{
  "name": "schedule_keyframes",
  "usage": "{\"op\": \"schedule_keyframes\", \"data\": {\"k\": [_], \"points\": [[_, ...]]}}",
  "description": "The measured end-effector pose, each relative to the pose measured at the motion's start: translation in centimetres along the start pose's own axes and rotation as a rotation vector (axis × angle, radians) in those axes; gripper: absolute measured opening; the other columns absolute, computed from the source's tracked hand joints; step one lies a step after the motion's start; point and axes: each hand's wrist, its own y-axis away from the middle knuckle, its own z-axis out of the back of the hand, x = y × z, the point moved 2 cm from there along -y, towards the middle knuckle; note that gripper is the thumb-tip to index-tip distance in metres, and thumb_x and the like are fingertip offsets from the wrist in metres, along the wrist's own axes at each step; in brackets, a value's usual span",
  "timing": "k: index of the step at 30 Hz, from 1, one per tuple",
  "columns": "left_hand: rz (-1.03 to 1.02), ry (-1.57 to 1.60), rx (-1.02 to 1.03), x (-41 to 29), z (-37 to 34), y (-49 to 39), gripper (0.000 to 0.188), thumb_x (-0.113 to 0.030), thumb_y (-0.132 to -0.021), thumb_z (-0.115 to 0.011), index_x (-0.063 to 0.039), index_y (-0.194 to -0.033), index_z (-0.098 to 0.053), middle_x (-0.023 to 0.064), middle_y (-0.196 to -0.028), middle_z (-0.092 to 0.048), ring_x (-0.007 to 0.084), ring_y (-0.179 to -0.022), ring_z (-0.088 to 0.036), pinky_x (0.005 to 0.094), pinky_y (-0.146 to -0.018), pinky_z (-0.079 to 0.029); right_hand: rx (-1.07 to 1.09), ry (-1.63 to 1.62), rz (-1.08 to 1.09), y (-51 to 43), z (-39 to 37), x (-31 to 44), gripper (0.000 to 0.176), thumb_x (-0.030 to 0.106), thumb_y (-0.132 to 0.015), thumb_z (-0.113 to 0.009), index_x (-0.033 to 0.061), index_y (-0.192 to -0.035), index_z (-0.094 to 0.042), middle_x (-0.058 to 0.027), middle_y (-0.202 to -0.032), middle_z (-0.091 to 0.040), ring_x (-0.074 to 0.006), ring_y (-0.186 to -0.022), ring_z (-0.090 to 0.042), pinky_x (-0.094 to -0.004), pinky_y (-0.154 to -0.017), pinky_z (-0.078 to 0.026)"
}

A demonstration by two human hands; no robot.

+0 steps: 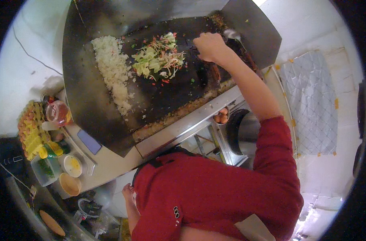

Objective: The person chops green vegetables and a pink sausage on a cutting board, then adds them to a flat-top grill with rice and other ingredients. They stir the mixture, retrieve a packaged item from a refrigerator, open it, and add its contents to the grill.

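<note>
My right hand [211, 49] is over the right part of a dark griddle [162, 102], its fingers curled and pointing down; whether it holds anything I cannot tell. To its left, shredded cabbage with sprouts and red bits [159, 57] lies in a pile. Further left stretches a long band of cooked white rice [112, 72]. Beneath and beside the right hand are dark reddish-brown pieces [214, 73], hard to make out. A metal utensil [232, 34] rests behind the hand. My left hand [128, 192] hangs low beside my body, away from the griddle, its fingers partly hidden.
Tall metal guards [258, 33] edge the griddle. On the left counter [110, 164] stand an egg tray [32, 129], a clear jar [58, 113], a tub of greens [46, 170], a white bowl [73, 166] and a brown bowl [70, 183]. Eggs [221, 116] sit in a bowl below the griddle's front edge.
</note>
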Motion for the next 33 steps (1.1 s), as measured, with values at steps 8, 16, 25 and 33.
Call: {"op": "schedule_keyframes", "data": {"k": [8,16,25,33], "points": [[-0.321,-0.534,0.137,-24.8,-2.1,9.9,0.032,-0.032,-0.090,-0.056,-0.002,-0.095,-0.068,0.0224,-0.090,-0.064,0.0410,-0.088,-0.060,0.0457,-0.076,-0.047,-0.300,-1.157,0.310,17.9,7.4,12.1,0.020,0.016,-0.074,-0.075,0.0057,-0.089,-0.066,-0.0141,-0.076,-0.066,-0.0240,-0.069,-0.067,-0.0334,-0.064,-0.052],[-0.240,1.265,0.285,-32.3,-1.6,19.2,0.060,-0.025,-0.093,-0.058,-0.008,-0.144,-0.031,0.0127,-0.134,-0.050,0.0249,-0.119,-0.053,0.0401,-0.101,-0.044,-0.080,-0.850,0.902,22.2,13.7,36.5,0.059,0.011,-0.078,-0.068,-0.0025,-0.130,-0.046,-0.0219,-0.125,-0.054,-0.0322,-0.116,-0.052,-0.0387,-0.088,-0.048],[-0.292,1.285,-0.698,-7.2,22.9,15.2,0.015,-0.011,-0.084,-0.054,0.002,-0.087,-0.061,0.0115,-0.081,-0.064,0.0200,-0.066,-0.055,0.0279,-0.057,-0.041,0.261,-1.094,1.263,24.8,12.3,37.7,0.041,0.011,-0.083,-0.066,0.0010,-0.121,-0.055,-0.0194,-0.119,-0.059,-0.0338,-0.109,-0.058,-0.0415,-0.091,-0.047],[-0.135,1.625,-1.256,5.8,37.6,15.5,0.085,-0.067,-0.083,-0.053,-0.004,-0.138,-0.040,0.0188,-0.136,-0.046,0.0374,-0.118,-0.051,0.0531,-0.092,-0.046,0.167,-1.034,1.281,25.9,9.0,36.4,0.023,0.007,-0.081,-0.066,0.0029,-0.104,-0.061,-0.0141,-0.096,-0.066,-0.0325,-0.087,-0.063,-0.0394,-0.077,-0.051]]}}
